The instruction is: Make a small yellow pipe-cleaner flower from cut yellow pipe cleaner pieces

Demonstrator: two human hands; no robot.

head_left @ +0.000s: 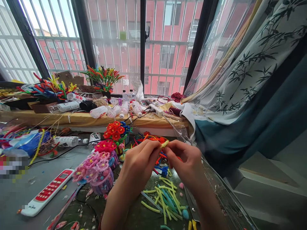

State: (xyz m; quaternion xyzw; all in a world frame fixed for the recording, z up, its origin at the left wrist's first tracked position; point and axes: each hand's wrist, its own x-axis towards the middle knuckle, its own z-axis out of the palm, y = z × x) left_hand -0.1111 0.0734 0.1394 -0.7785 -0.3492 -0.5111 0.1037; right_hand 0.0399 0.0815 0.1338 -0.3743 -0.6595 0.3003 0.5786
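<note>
Both my hands meet above the table with a short, pale yellow pipe cleaner (165, 144) pinched between the fingertips. My left hand (141, 163) closes on its left end, the fingers partly hiding it. From the other side, my right hand (185, 159) grips it between thumb and fingertips. Below them lies a loose pile of cut yellow-green pipe cleaners (164, 198), with some teal ones mixed in. Pink pompoms (181, 185) and a blue pompom (185, 214) rest beside the pile. A small blue pipe-cleaner piece (164, 171) lies just beyond.
Pots of pink flowers (102, 174) and red flowers (115, 130) stand left of my hands. A red-and-white remote-like device (48, 193) lies farther left. Scissors (192, 224) lie by my right forearm. Plastic bottles (99, 111) and a power strip (156, 110) crowd the windowsill.
</note>
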